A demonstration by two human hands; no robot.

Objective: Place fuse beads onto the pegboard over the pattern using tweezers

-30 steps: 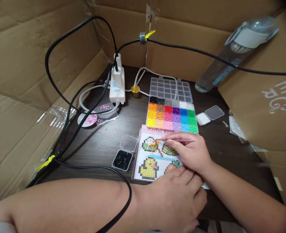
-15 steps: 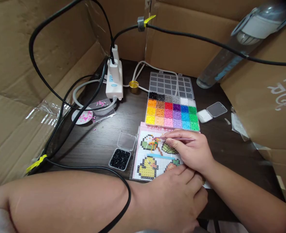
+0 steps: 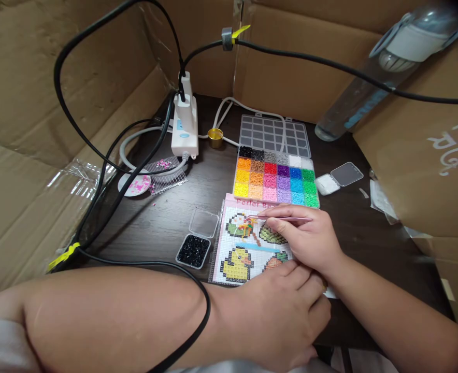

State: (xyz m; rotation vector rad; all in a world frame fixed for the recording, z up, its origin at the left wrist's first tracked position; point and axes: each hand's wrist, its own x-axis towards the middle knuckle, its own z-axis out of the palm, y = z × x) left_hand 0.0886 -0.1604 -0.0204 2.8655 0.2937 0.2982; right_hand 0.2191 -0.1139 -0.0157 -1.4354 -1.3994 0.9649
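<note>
My right hand (image 3: 304, 233) is closed in a pinch around pink tweezers (image 3: 287, 218). Their tips point left, over small orange, green and brown beads (image 3: 248, 228) on the upper part of a pattern sheet (image 3: 217, 274). The sheet is printed with pixel pictures, among them a yellow duck (image 3: 237, 263). Whether a bead sits in the tips is too small to tell. My left hand (image 3: 277, 316) lies palm down across the sheet's lower right part, close under my right wrist. Its fingers are slightly bent and apart, with the tips partly hidden.
Behind the sheet stands a divided bead box (image 3: 276, 181) with its lid folded back. A small case of black beads (image 3: 193, 250) is at left, an opened white-bead case (image 3: 328, 184) at right. Black cables (image 3: 136, 171), a power strip (image 3: 185, 140), a gold cup (image 3: 215, 138) and a bottle (image 3: 353, 98) surround them.
The view has shifted slightly. Both hands stay in nearly the same place, and the tweezers' tips remain over the upper part of the sheet.
</note>
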